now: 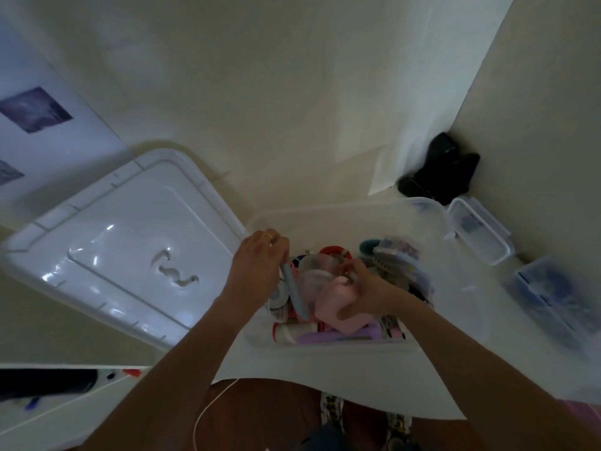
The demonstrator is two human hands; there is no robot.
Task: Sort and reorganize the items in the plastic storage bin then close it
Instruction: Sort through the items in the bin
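A clear plastic storage bin stands open on a white surface, filled with several jumbled items. My left hand grips a long grey-blue stick-like item over the bin's left side. My right hand is inside the bin, curled around a pink rounded container and pinching a small metallic thing at its top. A purple bar and a white tube lie along the bin's near wall. The bin's white lid lies flat to the left.
Two small clear lidded boxes sit to the right, one near the wall, one with blue contents. A black object stands in the corner. A wall rises behind and on the right. A shelf edge with pens is at lower left.
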